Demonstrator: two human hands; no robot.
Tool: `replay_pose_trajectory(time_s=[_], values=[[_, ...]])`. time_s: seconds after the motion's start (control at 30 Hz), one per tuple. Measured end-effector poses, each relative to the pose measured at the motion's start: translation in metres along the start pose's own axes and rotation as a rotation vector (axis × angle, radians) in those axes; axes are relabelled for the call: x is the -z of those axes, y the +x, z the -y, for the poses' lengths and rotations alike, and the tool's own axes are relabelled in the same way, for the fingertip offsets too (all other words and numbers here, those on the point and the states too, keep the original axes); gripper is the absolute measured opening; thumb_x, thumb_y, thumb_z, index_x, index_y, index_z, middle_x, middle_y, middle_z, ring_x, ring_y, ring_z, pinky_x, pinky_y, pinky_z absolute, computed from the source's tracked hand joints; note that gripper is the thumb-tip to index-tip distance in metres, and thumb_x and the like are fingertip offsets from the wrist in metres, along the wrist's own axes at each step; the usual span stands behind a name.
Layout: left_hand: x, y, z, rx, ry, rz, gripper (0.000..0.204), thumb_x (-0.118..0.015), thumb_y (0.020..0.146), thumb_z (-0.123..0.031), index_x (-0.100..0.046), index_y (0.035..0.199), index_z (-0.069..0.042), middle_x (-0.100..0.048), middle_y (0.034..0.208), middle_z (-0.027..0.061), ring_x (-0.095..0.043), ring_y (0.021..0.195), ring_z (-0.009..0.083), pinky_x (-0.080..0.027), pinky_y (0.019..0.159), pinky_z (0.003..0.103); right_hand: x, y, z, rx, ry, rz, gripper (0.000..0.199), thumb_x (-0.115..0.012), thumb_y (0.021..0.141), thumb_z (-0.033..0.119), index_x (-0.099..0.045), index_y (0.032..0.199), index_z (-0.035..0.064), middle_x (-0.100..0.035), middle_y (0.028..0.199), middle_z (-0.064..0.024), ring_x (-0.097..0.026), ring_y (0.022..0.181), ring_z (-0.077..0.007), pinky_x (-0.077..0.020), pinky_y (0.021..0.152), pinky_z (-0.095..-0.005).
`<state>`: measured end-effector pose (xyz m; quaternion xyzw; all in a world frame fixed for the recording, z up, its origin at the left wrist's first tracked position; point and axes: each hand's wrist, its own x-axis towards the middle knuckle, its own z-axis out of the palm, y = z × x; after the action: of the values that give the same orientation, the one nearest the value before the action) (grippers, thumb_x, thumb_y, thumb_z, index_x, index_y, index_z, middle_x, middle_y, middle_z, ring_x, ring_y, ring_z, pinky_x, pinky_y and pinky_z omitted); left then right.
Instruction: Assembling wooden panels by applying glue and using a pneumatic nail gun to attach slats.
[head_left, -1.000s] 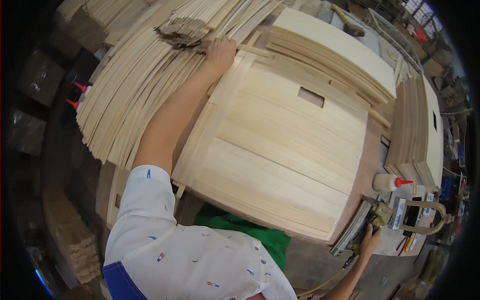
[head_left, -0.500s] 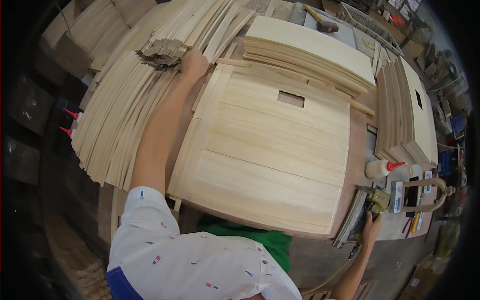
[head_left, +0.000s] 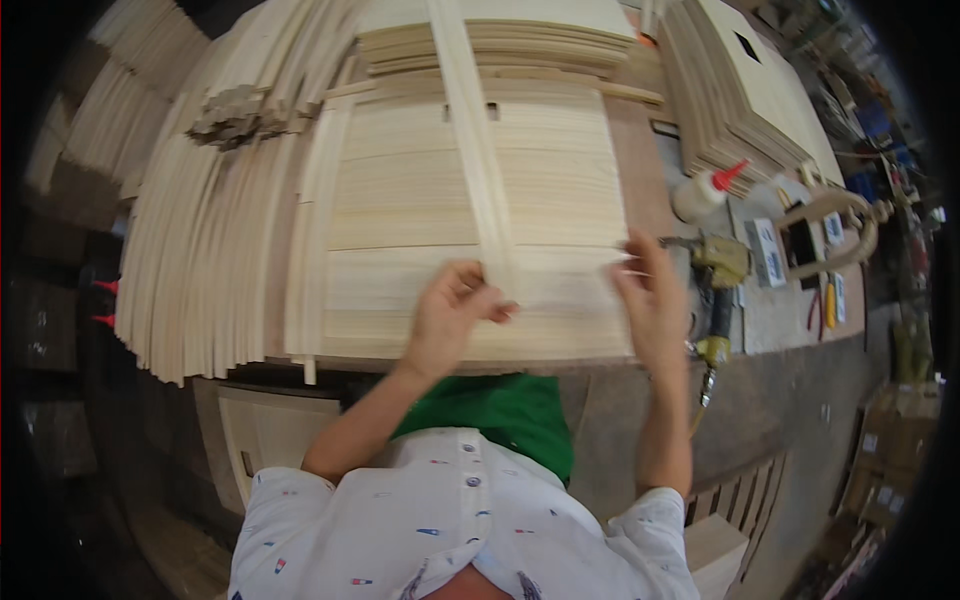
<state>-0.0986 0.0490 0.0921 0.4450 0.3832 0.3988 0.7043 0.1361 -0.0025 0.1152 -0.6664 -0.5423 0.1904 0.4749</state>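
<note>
A long pale wooden strip [head_left: 474,160] slants across the wooden panel [head_left: 395,275], its far end rising past the panel's back edge. My left hand [head_left: 450,318] is closed around the near end of this strip, above the panel's front part. Over the panel's right edge, my right hand [head_left: 655,305] is open with thumb and fingers apart, slightly blurred, and empty. Just right of it lies a nail gun [head_left: 722,262] with its hose. The strip partly covers the panel's rectangular cutout.
Many loose wooden strips [head_left: 195,270] lie in piles at the left. Stacked boards [head_left: 500,45] stand behind the panel, and another stack [head_left: 715,90] is at the back right. A red-tipped glue bottle [head_left: 698,200], a curved wooden frame [head_left: 850,210] and pliers [head_left: 815,310] lie at right.
My left hand has come from the strip pile to the panel's front with a strip. The right hand has let go of the nail gun and moved left. The view has shifted.
</note>
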Motion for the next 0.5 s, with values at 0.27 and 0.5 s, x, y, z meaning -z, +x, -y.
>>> replay_pose_trajectory(time_s=[0.27, 0.5], values=[[-0.103, -0.017, 0.065, 0.119, -0.099, 0.357, 0.015, -0.057, 0.095, -0.007, -0.051, 0.105, 0.002, -0.061, 0.095, 0.0134, -0.067, 0.079, 0.0199, -0.053, 0.069, 0.03, -0.001, -0.03, -0.017, -0.084, -0.28, -0.111, 0.059, -0.075, 0.08, 0.017, -0.05, 0.126, -0.0096, -0.055, 0.11, -0.0236, -0.057, 0.1, -0.0382, -0.0471, 0.086, -0.0405], [-0.112, 0.069, 0.058, -0.756, 0.759, 0.307, 0.039, -0.064, 0.088, -0.02, -0.058, 0.12, 0.001, -0.055, 0.129, 0.0201, -0.048, 0.123, 0.0382, -0.041, 0.102, 0.045, 0.026, -0.028, -0.05, -0.18, -0.491, -0.028, 0.06, -0.072, 0.081, 0.02, -0.048, 0.129, -0.008, -0.052, 0.116, -0.0245, -0.056, 0.104, -0.0391, -0.0473, 0.087, -0.0423]])
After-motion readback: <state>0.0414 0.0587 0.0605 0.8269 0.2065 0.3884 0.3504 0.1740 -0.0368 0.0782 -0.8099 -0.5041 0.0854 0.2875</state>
